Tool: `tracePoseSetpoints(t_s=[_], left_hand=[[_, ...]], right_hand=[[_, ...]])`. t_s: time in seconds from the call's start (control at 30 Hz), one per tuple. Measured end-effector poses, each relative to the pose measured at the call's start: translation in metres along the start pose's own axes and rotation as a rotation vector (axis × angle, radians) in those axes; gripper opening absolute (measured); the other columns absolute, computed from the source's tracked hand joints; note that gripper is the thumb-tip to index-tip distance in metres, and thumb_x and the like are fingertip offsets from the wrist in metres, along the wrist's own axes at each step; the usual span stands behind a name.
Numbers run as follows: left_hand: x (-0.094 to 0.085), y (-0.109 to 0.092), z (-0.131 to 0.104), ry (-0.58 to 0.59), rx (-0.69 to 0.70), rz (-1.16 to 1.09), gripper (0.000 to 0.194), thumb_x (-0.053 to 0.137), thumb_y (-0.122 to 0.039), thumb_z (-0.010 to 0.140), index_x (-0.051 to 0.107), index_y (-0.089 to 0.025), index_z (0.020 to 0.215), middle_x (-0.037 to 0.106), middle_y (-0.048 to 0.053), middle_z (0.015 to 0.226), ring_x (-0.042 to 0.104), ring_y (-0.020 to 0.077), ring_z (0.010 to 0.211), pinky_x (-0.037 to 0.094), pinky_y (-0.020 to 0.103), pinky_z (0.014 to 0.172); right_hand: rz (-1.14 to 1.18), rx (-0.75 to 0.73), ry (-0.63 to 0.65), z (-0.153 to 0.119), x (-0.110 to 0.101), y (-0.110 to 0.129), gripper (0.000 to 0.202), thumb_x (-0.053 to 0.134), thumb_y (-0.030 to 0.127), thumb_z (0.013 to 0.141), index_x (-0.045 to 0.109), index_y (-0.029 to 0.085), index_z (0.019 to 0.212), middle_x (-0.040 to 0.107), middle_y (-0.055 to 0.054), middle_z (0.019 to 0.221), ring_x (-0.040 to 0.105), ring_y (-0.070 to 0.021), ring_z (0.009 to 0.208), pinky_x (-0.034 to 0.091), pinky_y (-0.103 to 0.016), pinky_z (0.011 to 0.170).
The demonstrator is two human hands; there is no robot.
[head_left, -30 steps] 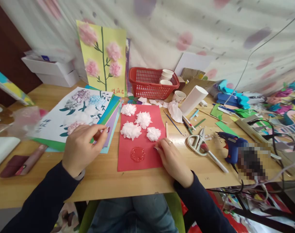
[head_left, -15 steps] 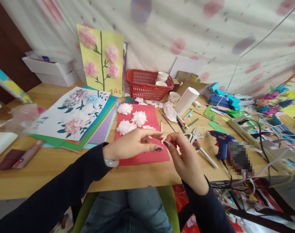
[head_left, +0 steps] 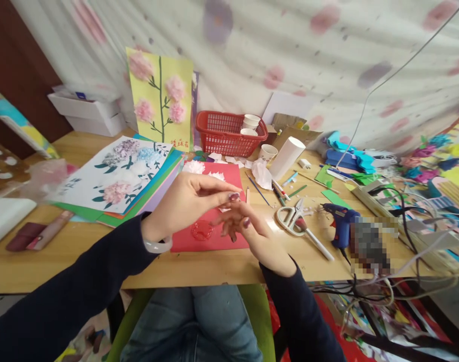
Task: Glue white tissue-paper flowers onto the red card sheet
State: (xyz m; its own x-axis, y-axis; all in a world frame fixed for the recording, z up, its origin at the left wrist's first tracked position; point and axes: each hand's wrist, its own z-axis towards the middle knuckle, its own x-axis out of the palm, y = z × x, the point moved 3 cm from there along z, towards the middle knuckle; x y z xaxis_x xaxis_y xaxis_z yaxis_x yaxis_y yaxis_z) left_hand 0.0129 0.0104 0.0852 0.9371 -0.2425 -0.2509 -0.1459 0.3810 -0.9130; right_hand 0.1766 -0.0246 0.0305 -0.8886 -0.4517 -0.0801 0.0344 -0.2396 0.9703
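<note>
My left hand (head_left: 187,201) hovers over the red paper sheet (head_left: 233,173), thumb and forefinger pinched together. What they hold, if anything, is too small to make out. Just to its right is my right hand (head_left: 252,236), its fingers apart and close to the left fingertips; I see nothing in it. White ruffled paper flowers lie on the sheet: one flower (head_left: 194,167) at the far left corner, another (head_left: 216,176) partly behind my left hand. Below the hands a glossy ring-shaped mark (head_left: 201,230), like clear glue, shows on the red paper.
Scissors (head_left: 291,218) and a blue glue gun (head_left: 342,221) lie to the right. Behind stand a red basket (head_left: 223,136) with paper cups and a white roll (head_left: 287,157). Stacked coloured sheets (head_left: 165,186) with a flower picture lie left. Cables (head_left: 406,241) run along the right side.
My left hand has gone from stretched fingers to a pinch. My right hand has moved left and its pinch has opened. The glossy ring on the sheet now shows.
</note>
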Motion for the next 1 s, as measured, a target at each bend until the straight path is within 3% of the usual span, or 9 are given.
tracePoseSetpoints(t_s=[0.13, 0.27, 0.4, 0.5, 0.6, 0.73, 0.8, 0.9, 1.0], left_hand=[[-0.021, 0.007, -0.007, -0.219, 0.096, 0.255, 0.014, 0.069, -0.027, 0.083, 0.08, -0.025, 0.092, 0.08, -0.001, 0.093, 0.075, 0.0177, 0.084, 0.061, 0.028, 0.079], [-0.049, 0.017, -0.016, -0.421, 0.144, 0.458, 0.015, 0.068, -0.024, 0.085, 0.08, -0.022, 0.093, 0.08, 0.001, 0.097, 0.075, 0.0177, 0.089, 0.059, 0.028, 0.084], [-0.084, 0.022, -0.028, -0.561, 0.022, 0.586, 0.017, 0.073, -0.03, 0.079, 0.08, -0.018, 0.089, 0.08, 0.002, 0.089, 0.073, 0.0186, 0.083, 0.057, 0.028, 0.077], [-0.115, 0.025, -0.041, -0.63, -0.129, 0.682, 0.027, 0.073, -0.041, 0.073, 0.079, -0.017, 0.084, 0.079, 0.002, 0.079, 0.07, 0.0189, 0.074, 0.052, 0.027, 0.066], [-0.139, 0.034, -0.057, -0.537, -0.3, 0.763, 0.033, 0.07, -0.049, 0.068, 0.076, -0.019, 0.078, 0.076, 0.001, 0.072, 0.069, 0.0207, 0.072, 0.047, 0.027, 0.062], [-0.149, 0.051, -0.076, -0.237, -0.461, 0.799, 0.035, 0.058, -0.055, 0.07, 0.073, -0.023, 0.07, 0.078, 0.001, 0.082, 0.07, 0.0262, 0.086, 0.047, 0.03, 0.073], [-0.149, 0.056, -0.082, -0.122, -0.465, 0.816, 0.039, 0.051, -0.055, 0.074, 0.074, -0.024, 0.069, 0.079, 0.002, 0.088, 0.07, 0.0285, 0.093, 0.048, 0.032, 0.08], [-0.148, 0.059, -0.087, -0.052, -0.455, 0.848, 0.045, 0.043, -0.055, 0.08, 0.075, -0.024, 0.074, 0.08, 0.004, 0.095, 0.071, 0.0298, 0.097, 0.05, 0.034, 0.084], [-0.147, 0.059, -0.088, -0.036, -0.358, 0.9, 0.051, 0.036, -0.053, 0.084, 0.077, -0.022, 0.084, 0.078, 0.009, 0.108, 0.068, 0.0309, 0.105, 0.05, 0.038, 0.094]], right_hand=[[-0.132, 0.074, -0.165, -0.009, -0.019, 0.01, 0.042, 0.052, 0.055, 0.097, 0.069, 0.018, 0.086, 0.068, -0.004, 0.073, 0.063, -0.0154, 0.069, 0.05, -0.028, 0.066], [-0.265, 0.065, -0.357, -0.029, -0.049, 0.033, 0.031, 0.065, 0.049, 0.09, 0.069, 0.02, 0.078, 0.068, -0.003, 0.071, 0.063, -0.0153, 0.067, 0.051, -0.028, 0.067], [-0.419, 0.023, -0.453, -0.037, -0.069, 0.038, 0.026, 0.071, 0.046, 0.086, 0.071, 0.021, 0.08, 0.072, -0.006, 0.085, 0.065, -0.0194, 0.081, 0.051, -0.03, 0.072], [-0.548, -0.009, -0.464, -0.031, -0.076, 0.028, 0.03, 0.066, 0.05, 0.089, 0.069, 0.021, 0.08, 0.07, -0.006, 0.083, 0.065, -0.0204, 0.081, 0.05, -0.031, 0.07], [-0.699, -0.02, -0.468, -0.018, -0.08, 0.015, 0.039, 0.055, 0.055, 0.093, 0.063, 0.022, 0.075, 0.065, -0.004, 0.072, 0.061, -0.0198, 0.071, 0.046, -0.031, 0.063], [-0.928, -0.012, -0.48, 0.0, -0.081, 0.005, 0.052, 0.044, 0.06, 0.095, 0.053, 0.022, 0.06, 0.056, -0.002, 0.057, 0.054, -0.0179, 0.058, 0.039, -0.03, 0.058], [-0.976, 0.036, -0.5, 0.007, -0.083, 0.0, 0.057, 0.038, 0.061, 0.096, 0.048, 0.022, 0.055, 0.052, -0.001, 0.051, 0.05, -0.0163, 0.052, 0.036, -0.03, 0.056], [-1.075, 0.149, -0.54, 0.015, -0.086, -0.01, 0.058, 0.039, 0.057, 0.097, 0.043, 0.023, 0.05, 0.05, -0.001, 0.047, 0.049, -0.0162, 0.049, 0.034, -0.03, 0.055], [-1.282, 0.299, -0.517, 0.023, -0.089, -0.024, 0.038, 0.053, 0.043, 0.093, 0.054, 0.021, 0.063, 0.064, -0.005, 0.063, 0.06, -0.0211, 0.063, 0.037, -0.031, 0.06]])
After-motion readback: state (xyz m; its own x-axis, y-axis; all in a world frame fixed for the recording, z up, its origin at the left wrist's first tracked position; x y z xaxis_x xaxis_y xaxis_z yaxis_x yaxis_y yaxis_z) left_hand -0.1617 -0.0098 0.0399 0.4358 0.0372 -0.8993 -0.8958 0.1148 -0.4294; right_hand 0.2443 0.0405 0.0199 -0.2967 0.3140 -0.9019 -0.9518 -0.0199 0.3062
